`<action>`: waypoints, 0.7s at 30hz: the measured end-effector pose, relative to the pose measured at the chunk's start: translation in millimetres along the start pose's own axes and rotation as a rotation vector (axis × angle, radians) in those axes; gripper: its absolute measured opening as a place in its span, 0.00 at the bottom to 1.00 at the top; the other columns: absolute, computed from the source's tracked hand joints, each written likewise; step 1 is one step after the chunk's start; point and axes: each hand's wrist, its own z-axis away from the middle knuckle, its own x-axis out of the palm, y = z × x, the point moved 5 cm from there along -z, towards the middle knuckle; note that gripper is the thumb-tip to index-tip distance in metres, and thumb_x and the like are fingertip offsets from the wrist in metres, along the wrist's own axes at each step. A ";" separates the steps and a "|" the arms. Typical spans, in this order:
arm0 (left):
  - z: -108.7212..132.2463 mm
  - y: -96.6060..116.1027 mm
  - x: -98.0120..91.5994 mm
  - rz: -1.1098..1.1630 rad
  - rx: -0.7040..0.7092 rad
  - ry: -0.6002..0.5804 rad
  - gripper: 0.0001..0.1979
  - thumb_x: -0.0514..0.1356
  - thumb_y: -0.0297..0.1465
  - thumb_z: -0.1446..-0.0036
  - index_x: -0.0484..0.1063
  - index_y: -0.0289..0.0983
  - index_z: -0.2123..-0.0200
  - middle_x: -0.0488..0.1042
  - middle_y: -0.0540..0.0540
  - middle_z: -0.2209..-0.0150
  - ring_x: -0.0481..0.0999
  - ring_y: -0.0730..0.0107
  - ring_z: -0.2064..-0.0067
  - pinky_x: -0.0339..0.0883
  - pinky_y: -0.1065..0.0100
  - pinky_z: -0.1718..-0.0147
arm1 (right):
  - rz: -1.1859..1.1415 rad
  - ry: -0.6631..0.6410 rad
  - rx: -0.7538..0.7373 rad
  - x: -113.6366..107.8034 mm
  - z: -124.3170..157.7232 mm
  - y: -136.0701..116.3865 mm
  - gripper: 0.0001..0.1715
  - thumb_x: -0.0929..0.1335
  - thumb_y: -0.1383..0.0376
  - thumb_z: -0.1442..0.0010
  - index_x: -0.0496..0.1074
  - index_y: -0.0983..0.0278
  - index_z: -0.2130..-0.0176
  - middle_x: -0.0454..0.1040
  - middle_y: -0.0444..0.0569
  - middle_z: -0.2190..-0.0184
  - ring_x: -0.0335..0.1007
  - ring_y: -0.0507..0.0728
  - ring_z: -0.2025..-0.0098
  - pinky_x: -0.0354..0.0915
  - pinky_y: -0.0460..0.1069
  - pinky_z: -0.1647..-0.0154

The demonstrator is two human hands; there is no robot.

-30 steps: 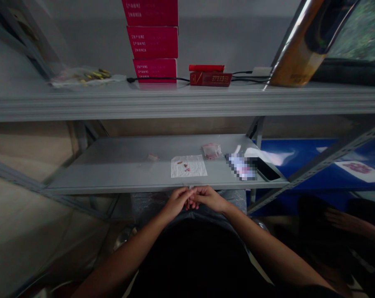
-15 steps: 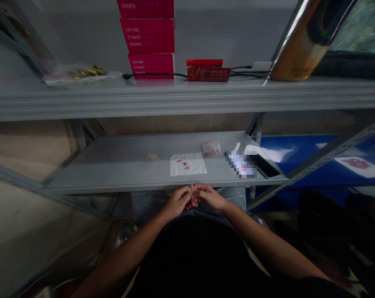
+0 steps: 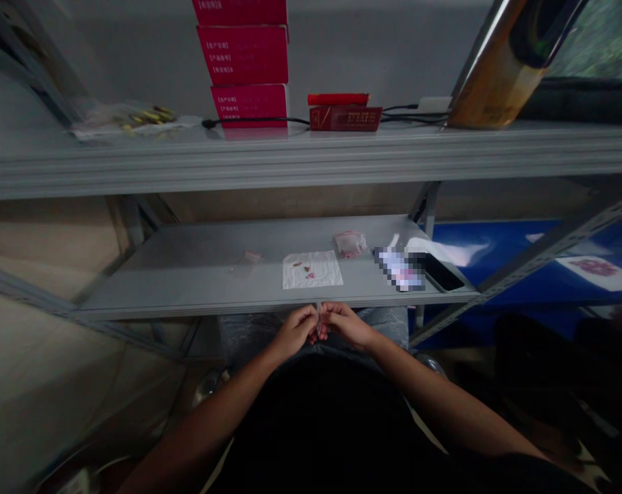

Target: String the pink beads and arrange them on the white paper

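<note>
My left hand and my right hand meet just below the front edge of the lower grey shelf. Both pinch a small clear plastic bag held upright between the fingertips. Right in front of my hands, on the shelf, lies a white paper sheet with a few small pink and brown bits on it. Behind it to the right sits a little clear bag of pink pieces.
A black phone and a blurred-out item lie at the shelf's right end. The upper shelf carries stacked magenta boxes, a red box, cables and a bag of small parts. A blue surface lies to the right.
My hands have stayed together at the shelf edge, and the small clear bag has turned upright between the fingertips. The view has shifted slightly.
</note>
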 end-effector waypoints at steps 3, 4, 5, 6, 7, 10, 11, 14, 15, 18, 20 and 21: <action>2.1 8.0 -8.3 -0.073 0.053 0.101 0.16 0.57 0.42 0.39 0.66 0.39 0.75 0.67 0.53 0.79 0.65 0.73 0.77 0.59 0.70 0.75 | 0.039 0.032 0.005 -4.5 -1.1 -2.0 0.04 0.70 0.66 0.41 0.74 0.64 0.69 0.76 0.44 0.74 0.72 0.51 0.73 0.66 0.47 0.67; 3.3 11.2 -12.3 -0.108 0.083 0.143 0.16 0.57 0.41 0.39 0.64 0.40 0.76 0.65 0.53 0.80 0.64 0.73 0.77 0.58 0.70 0.75 | 0.042 0.050 0.004 -6.7 -1.1 -3.2 0.04 0.70 0.66 0.42 0.73 0.64 0.69 0.76 0.44 0.74 0.71 0.51 0.73 0.65 0.46 0.68; 4.6 14.2 -16.4 -0.142 0.111 0.184 0.16 0.57 0.40 0.39 0.64 0.40 0.77 0.64 0.54 0.80 0.63 0.73 0.77 0.58 0.70 0.75 | 0.041 0.067 0.004 -8.9 -0.8 -4.6 0.03 0.70 0.66 0.42 0.73 0.63 0.69 0.75 0.43 0.75 0.71 0.51 0.73 0.65 0.46 0.69; 6.0 17.0 -20.3 -0.173 0.136 0.221 0.16 0.57 0.39 0.39 0.64 0.40 0.77 0.63 0.54 0.80 0.63 0.73 0.77 0.57 0.70 0.74 | 0.037 0.082 0.005 -10.7 -0.4 -6.1 0.03 0.70 0.66 0.42 0.72 0.63 0.69 0.75 0.43 0.75 0.71 0.51 0.73 0.65 0.46 0.69; 7.3 19.5 -23.7 -0.201 0.160 0.254 0.16 0.57 0.39 0.38 0.64 0.40 0.76 0.64 0.54 0.80 0.63 0.72 0.76 0.58 0.70 0.74 | 0.032 0.092 0.004 -12.0 0.1 -7.5 0.03 0.70 0.66 0.42 0.72 0.63 0.69 0.74 0.42 0.75 0.71 0.52 0.73 0.65 0.46 0.69; 11.2 27.5 -29.2 -0.287 0.260 0.325 0.11 0.59 0.38 0.37 0.70 0.39 0.69 0.72 0.49 0.71 0.72 0.68 0.68 0.66 0.68 0.66 | 0.014 0.080 -0.001 -12.4 1.4 -10.6 0.04 0.70 0.66 0.42 0.72 0.63 0.69 0.74 0.43 0.76 0.72 0.53 0.73 0.66 0.47 0.68; 12.2 30.1 -28.1 -0.321 0.306 0.316 0.09 0.61 0.38 0.39 0.73 0.38 0.63 0.76 0.46 0.64 0.76 0.64 0.61 0.69 0.65 0.59 | -0.002 0.065 0.001 -11.9 1.5 -10.8 0.04 0.70 0.65 0.42 0.72 0.63 0.69 0.75 0.44 0.76 0.72 0.53 0.73 0.67 0.48 0.67; 13.4 32.2 -18.3 -0.404 0.384 0.185 0.29 0.69 0.35 0.45 0.69 0.40 0.40 0.73 0.38 0.40 0.73 0.53 0.41 0.65 0.54 0.40 | -0.057 0.025 0.022 -11.5 1.8 -8.9 0.06 0.72 0.64 0.40 0.73 0.64 0.67 0.75 0.44 0.74 0.71 0.52 0.73 0.67 0.47 0.67; 13.3 30.8 -15.0 -0.416 0.378 0.137 0.35 0.71 0.35 0.46 0.66 0.41 0.36 0.70 0.37 0.36 0.70 0.51 0.37 0.62 0.51 0.36 | -0.070 0.020 0.029 -12.1 1.9 -8.0 0.07 0.73 0.63 0.40 0.74 0.64 0.67 0.75 0.44 0.74 0.70 0.52 0.73 0.67 0.47 0.67; 12.3 27.2 -11.1 -0.404 0.320 0.088 0.39 0.72 0.36 0.46 0.63 0.43 0.33 0.68 0.36 0.34 0.68 0.48 0.33 0.57 0.45 0.33 | -0.075 0.017 0.045 -14.6 2.3 -6.2 0.11 0.75 0.59 0.39 0.76 0.64 0.66 0.76 0.44 0.73 0.69 0.50 0.72 0.65 0.46 0.68; 11.1 28.5 -11.1 -0.379 0.303 0.086 0.36 0.72 0.36 0.46 0.67 0.43 0.35 0.70 0.37 0.36 0.69 0.48 0.35 0.58 0.43 0.34 | -0.075 0.010 0.055 -15.6 2.4 -5.1 0.13 0.76 0.58 0.39 0.76 0.65 0.67 0.76 0.45 0.73 0.68 0.50 0.73 0.63 0.45 0.69; 10.4 30.1 -11.0 -0.362 0.303 0.080 0.34 0.72 0.36 0.46 0.69 0.43 0.37 0.72 0.37 0.37 0.71 0.49 0.36 0.59 0.43 0.34 | -0.079 0.008 0.058 -16.0 2.2 -4.6 0.14 0.76 0.57 0.39 0.77 0.65 0.67 0.76 0.45 0.73 0.67 0.49 0.73 0.63 0.45 0.69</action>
